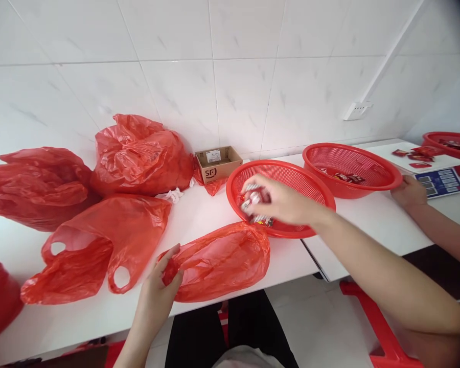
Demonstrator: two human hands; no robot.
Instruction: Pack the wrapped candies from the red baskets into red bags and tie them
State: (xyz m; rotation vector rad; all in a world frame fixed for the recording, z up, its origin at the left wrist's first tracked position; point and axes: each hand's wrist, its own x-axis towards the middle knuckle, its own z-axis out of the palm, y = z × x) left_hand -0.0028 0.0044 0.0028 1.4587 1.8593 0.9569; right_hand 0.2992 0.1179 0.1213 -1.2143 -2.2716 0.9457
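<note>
My left hand [159, 283] is at the left end of a red plastic bag [222, 260], with bunched plastic between thumb and fingers. The bag lies flattened along the table's front edge. Over a red perforated basket [295, 176], my right hand [278, 199] grips several small red-and-white packets [256, 198], blurred by motion. A few small packets [266, 221] show in the basket below it. Another red plastic bag with handle holes [138, 225] lies spread out left of my left hand.
Full red bags [141, 158] stand against the wall, beside a small cardboard box [218, 163]. On the right are a second red basket [348, 163] with packets, a person's hand [409, 193], a scale [439, 183] with packets on its plate, and a third basket [450, 137].
</note>
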